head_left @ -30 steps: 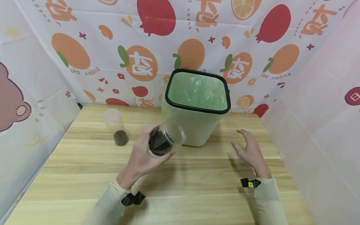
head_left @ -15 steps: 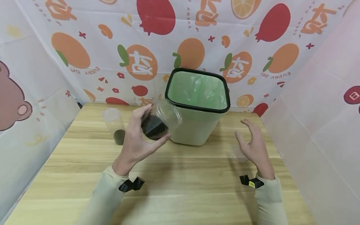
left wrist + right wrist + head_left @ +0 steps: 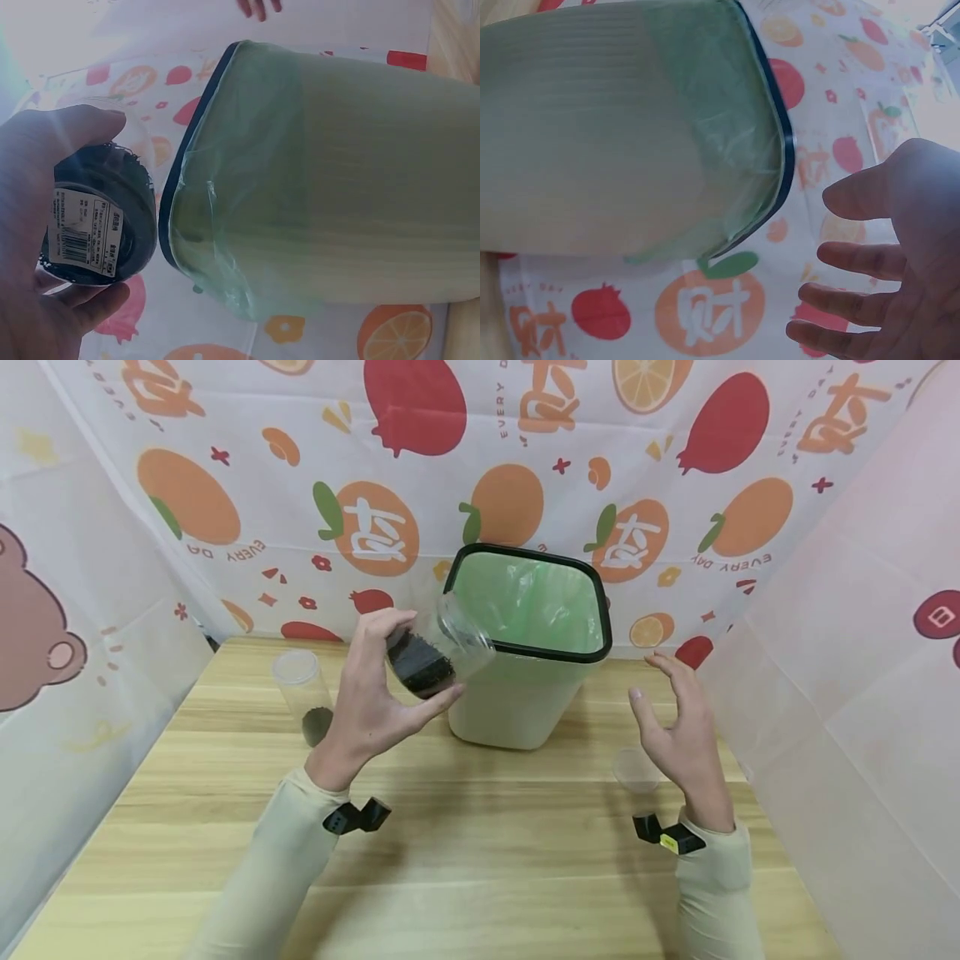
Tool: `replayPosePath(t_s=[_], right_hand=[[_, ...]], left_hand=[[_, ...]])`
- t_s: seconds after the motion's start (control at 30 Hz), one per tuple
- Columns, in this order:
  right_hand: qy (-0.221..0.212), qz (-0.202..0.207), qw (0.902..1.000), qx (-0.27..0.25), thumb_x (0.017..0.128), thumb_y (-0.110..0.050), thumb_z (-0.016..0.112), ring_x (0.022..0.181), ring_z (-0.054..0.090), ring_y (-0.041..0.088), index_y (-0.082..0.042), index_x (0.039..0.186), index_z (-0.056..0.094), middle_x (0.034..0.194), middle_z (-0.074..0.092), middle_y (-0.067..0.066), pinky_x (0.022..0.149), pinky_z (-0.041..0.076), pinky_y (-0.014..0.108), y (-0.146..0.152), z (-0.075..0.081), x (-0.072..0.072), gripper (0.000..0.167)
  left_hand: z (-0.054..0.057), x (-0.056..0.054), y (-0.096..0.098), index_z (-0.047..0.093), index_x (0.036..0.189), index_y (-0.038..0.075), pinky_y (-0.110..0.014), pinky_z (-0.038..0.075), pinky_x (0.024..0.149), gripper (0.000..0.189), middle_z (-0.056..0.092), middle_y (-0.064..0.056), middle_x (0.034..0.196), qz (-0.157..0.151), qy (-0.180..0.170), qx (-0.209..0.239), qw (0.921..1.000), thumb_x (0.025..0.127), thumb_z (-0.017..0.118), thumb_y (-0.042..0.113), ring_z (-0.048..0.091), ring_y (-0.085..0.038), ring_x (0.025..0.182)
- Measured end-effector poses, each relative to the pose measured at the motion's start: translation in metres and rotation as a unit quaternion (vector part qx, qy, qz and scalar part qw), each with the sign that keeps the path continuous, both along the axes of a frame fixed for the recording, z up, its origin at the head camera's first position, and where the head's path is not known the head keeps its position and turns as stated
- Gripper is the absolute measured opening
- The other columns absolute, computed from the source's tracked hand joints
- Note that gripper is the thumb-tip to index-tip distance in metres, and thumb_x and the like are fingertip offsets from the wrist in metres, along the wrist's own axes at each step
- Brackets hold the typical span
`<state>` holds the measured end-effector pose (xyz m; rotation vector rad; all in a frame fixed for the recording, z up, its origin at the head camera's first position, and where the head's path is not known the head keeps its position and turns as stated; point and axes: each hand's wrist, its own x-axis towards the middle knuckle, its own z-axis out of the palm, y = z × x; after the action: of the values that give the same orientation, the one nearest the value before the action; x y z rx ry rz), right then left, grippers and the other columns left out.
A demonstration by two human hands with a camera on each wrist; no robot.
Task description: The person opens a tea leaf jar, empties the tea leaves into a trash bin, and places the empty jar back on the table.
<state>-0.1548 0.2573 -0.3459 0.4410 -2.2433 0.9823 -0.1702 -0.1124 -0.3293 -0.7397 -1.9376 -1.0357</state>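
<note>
My left hand (image 3: 371,693) grips a clear plastic jar (image 3: 431,652) partly filled with dark, dry flakes. The jar tilts with its uncovered mouth toward the bin, overlapping the black rim in the head view. On its base a white label with a barcode (image 3: 86,232) faces the left wrist camera. The pale green bin (image 3: 517,702) stands upright, lined with a thin green bag (image 3: 525,602). To the bin's right, my right hand (image 3: 678,727) hovers with spread fingers and nothing in them. Below it a round clear lid (image 3: 636,770) lies on the table.
A second clear container (image 3: 297,681), capped and with dark contents at its bottom, stands on the wooden table (image 3: 487,877) at the left. Fruit-printed cloth (image 3: 420,410) hangs right behind the bin, and plainer sheets enclose both sides.
My left hand has raised the jar from beside the bin's wall to the level of its rim. The right hand has moved up and away from the lid.
</note>
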Motion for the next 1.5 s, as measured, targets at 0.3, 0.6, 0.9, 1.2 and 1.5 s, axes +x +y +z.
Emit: replayPosePath(t_s=[0.3,0.6,0.9,1.2,1.5], right_hand=[[0.01,0.018,0.9997,-0.01,0.092,-0.005,0.068,0.137,0.051,0.032,-0.007,0.14,0.058,0.141,0.061,0.013,0.117,0.036,0.044,-0.012,0.014,-0.005,0.049],[0.0,0.022,0.9995,-0.021,0.092,-0.005,0.069,0.138,0.051,0.026,-0.008,0.141,0.057,0.142,0.06,0.011,0.117,0.035,0.049,-0.017,0.021,-0.004,0.051],[0.011,0.031,0.9993,-0.017,0.091,-0.003,0.07,0.137,0.052,0.026,-0.006,0.142,0.056,0.142,0.06,0.013,0.117,0.036,0.049,-0.018,0.024,-0.005,0.053],[0.01,0.037,0.9992,-0.01,0.092,-0.007,0.07,0.139,0.049,0.027,-0.008,0.143,0.055,0.145,0.057,0.012,0.117,0.036,0.053,-0.023,0.031,-0.007,0.053],[0.013,0.047,0.9988,0.004,0.091,-0.008,0.071,0.14,0.048,0.026,-0.01,0.144,0.054,0.147,0.056,0.01,0.116,0.038,0.055,-0.031,0.037,-0.01,0.056]], left_hand=[[0.012,-0.014,0.006,0.05,0.14,0.003,-0.041,0.043,0.097,0.09,0.054,-0.021,0.128,0.009,0.003,-0.021,0.9997,0.068,0.093,0.035,0.049,-0.031,0.116],[0.026,-0.023,0.012,0.044,0.131,-0.005,-0.038,0.048,0.088,0.087,0.052,-0.022,0.125,0.003,0.022,-0.042,0.9989,0.069,0.092,0.032,0.052,-0.03,0.109],[0.032,-0.029,0.02,0.047,0.128,-0.004,-0.041,0.044,0.09,0.084,0.054,-0.021,0.124,0.004,0.019,-0.055,0.9983,0.069,0.092,0.037,0.051,-0.031,0.111],[0.04,-0.033,0.024,0.051,0.131,-0.001,-0.043,0.044,0.098,0.083,0.053,-0.02,0.129,0.002,0.011,-0.06,0.9981,0.07,0.092,0.036,0.048,-0.03,0.12],[0.044,-0.034,0.028,0.053,0.141,0.007,-0.045,0.046,0.093,0.086,0.051,-0.021,0.132,0.0,0.001,-0.06,0.9982,0.07,0.093,0.032,0.052,-0.031,0.119]])
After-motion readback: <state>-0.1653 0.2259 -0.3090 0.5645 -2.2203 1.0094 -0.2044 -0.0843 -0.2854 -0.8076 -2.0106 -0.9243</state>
